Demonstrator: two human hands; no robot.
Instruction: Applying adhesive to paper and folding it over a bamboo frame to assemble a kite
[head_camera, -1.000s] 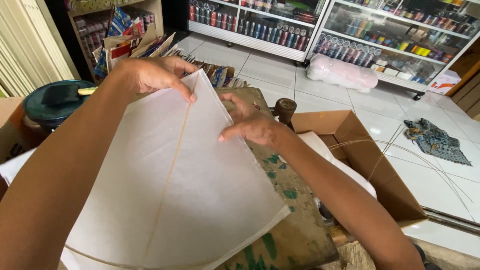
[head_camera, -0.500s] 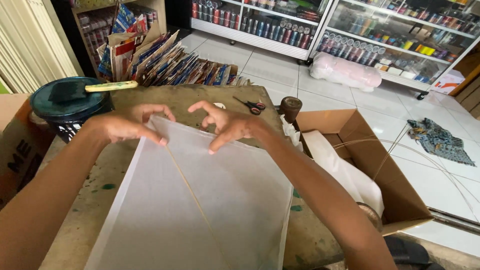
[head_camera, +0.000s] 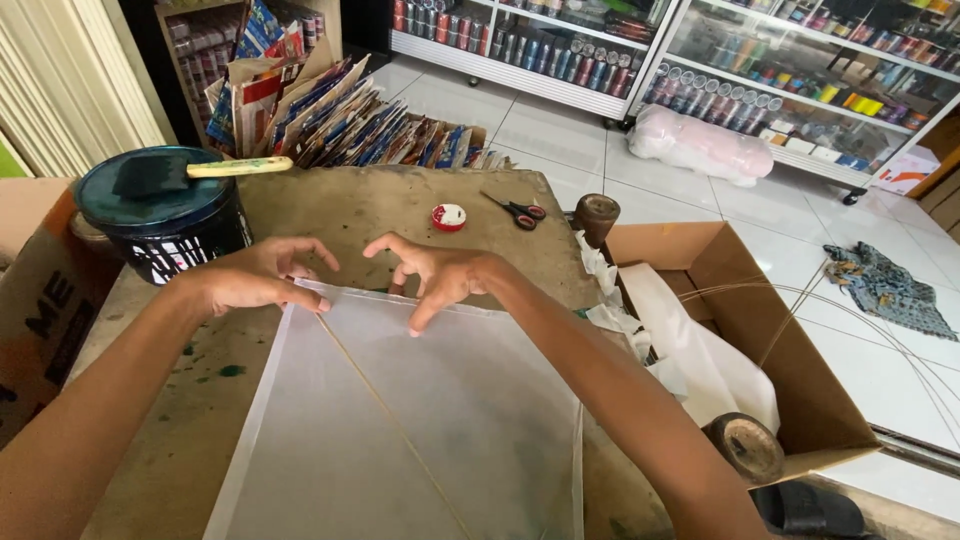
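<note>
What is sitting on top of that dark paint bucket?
A foam brush with a pale handle lies across the lid of the bucket. The lid is shut, so the contents are hidden.

White paper sheet (head_camera: 420, 430) cut off at bottom edge, black sandal (head_camera: 810, 508) partly cropped

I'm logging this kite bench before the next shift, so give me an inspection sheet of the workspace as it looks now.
Surface: worn brown table with green paint spots.
Job's things: white paper sheet lying flat, a thin stick running diagonally across it.
Clutter: dark paint can with a brush on its lid, tape roll, scissors.
Grip: left hand and right hand press fingertips on the sheet's top edge; neither closes round anything.
Cables: nothing seen; thin curved sticks rise from the cardboard box.
Surroundings: tiled floor, shop shelves, stacked packets, a cloth on the floor.
</note>
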